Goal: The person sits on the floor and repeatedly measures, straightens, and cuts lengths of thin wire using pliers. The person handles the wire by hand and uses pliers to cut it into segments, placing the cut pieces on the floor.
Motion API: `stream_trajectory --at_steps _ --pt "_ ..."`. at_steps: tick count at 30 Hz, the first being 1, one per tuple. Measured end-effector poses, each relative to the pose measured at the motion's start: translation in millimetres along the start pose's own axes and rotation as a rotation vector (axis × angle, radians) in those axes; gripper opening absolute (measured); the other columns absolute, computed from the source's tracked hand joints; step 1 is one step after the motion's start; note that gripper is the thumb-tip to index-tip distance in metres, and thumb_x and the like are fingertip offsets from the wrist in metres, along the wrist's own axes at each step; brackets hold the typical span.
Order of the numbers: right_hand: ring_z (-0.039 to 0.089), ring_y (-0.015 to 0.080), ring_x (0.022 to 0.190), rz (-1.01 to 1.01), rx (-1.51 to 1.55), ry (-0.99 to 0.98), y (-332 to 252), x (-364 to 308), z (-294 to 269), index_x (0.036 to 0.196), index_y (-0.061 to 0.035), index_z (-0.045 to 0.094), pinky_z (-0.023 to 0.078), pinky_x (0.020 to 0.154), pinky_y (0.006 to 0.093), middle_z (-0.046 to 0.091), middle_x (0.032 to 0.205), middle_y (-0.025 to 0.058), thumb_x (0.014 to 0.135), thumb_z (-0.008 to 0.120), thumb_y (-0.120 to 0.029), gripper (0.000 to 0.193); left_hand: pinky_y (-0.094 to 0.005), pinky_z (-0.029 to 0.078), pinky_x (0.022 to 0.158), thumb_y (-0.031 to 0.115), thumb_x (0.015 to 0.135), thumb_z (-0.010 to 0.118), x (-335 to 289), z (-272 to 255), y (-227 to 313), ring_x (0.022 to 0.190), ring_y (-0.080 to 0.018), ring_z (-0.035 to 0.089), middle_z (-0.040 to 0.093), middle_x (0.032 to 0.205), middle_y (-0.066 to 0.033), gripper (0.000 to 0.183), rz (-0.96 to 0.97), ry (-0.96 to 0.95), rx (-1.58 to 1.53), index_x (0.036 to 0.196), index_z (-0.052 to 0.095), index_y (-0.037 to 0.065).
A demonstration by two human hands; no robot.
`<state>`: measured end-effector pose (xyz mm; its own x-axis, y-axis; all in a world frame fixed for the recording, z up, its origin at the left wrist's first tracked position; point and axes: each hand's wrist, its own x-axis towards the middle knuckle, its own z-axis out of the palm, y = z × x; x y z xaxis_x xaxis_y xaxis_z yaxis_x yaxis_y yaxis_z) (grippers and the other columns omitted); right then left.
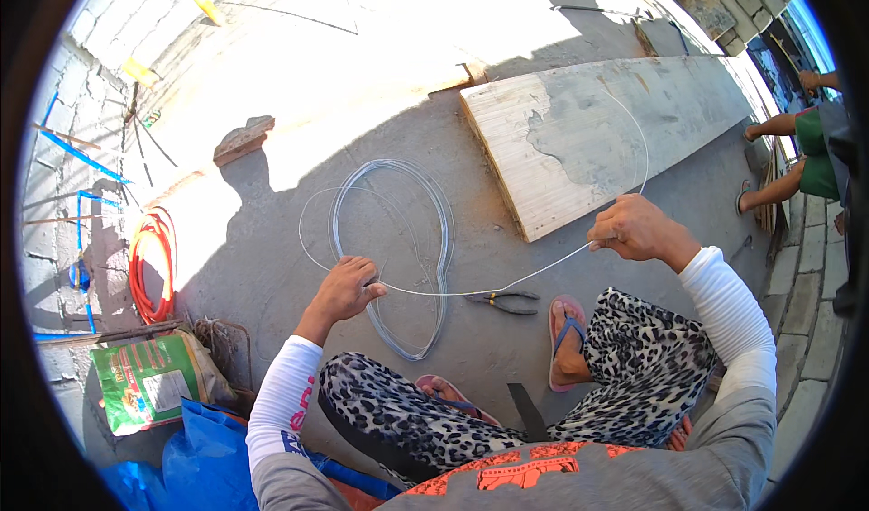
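Both hands are on the wire (489,286) here. The left hand (347,289) has its fingers curled shut around one end, right over the coil (425,230) lying on the concrete floor (272,248). The right hand (634,229) is fisted on the same strand, up and to the right. Between them the wire runs taut, its long axis left to right, rising slightly toward the right hand. Past that fist it loops on up over the plank (615,131). Pliers (503,302) lie on the floor just below the stretched strand, beside the right foot's sandal (566,330), nearer the right hand. An orange hose (152,262) sits well off to the left.
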<state>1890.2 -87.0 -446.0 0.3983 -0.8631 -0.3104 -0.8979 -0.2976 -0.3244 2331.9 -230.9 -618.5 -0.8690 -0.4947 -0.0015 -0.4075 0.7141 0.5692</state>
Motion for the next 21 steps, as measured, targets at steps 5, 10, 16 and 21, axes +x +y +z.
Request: stream_trajectory --at_steps 5,10,16,21 --pt "0.057 0.0199 0.065 0.364 0.029 0.148 -12.0 -111.5 -8.4 0.088 -0.0134 0.070 0.041 0.071 0.0340 0.061 0.069 0.0000 0.078 0.070 -0.023 0.014 -0.0382 0.038 0.055 0.041 0.089 0.055 57.6 -22.7 15.4 0.057 -0.0313 0.047 0.042 0.062 -0.0132 0.049 0.017 0.104 -0.131 0.063 0.042 0.001" --pt "0.062 0.0194 0.067 0.424 0.672 0.114 -80.2 -136.6 -0.9 0.102 -0.0037 0.068 0.046 0.064 0.0326 0.067 0.076 0.0060 0.083 0.068 -0.023 0.028 -0.0348 0.037 0.050 0.033 0.090 0.058 104.0 -61.8 69.1 0.052 -0.0244 0.046 0.043 0.059 -0.0096 0.042 0.206 0.139 -0.209 0.067 0.050 -0.001" --pt "0.067 0.0174 0.079 0.382 0.924 0.380 -101.2 -132.0 23.6 0.105 -0.0045 0.069 0.050 0.075 0.0279 0.071 0.096 0.0076 0.086 0.066 -0.017 0.023 -0.0273 0.039 0.059 0.027 0.090 0.060 96.1 -104.8 118.8 0.063 -0.0153 0.050 0.053 0.070 -0.0065 0.032 0.125 -0.180 -0.389 0.080 0.059 -0.004" --pt "0.067 0.0191 0.076 0.325 0.880 0.404 -62.8 -132.8 54.0 0.101 -0.0070 0.070 0.050 0.070 0.0298 0.071 0.091 0.0096 0.085 0.065 -0.014 0.018 -0.0310 0.040 0.057 0.017 0.084 0.060 89.2 -90.7 148.7 0.059 -0.0182 0.051 0.054 0.066 -0.0107 0.021 -0.060 -0.263 -0.348 0.081 0.065 -0.003"
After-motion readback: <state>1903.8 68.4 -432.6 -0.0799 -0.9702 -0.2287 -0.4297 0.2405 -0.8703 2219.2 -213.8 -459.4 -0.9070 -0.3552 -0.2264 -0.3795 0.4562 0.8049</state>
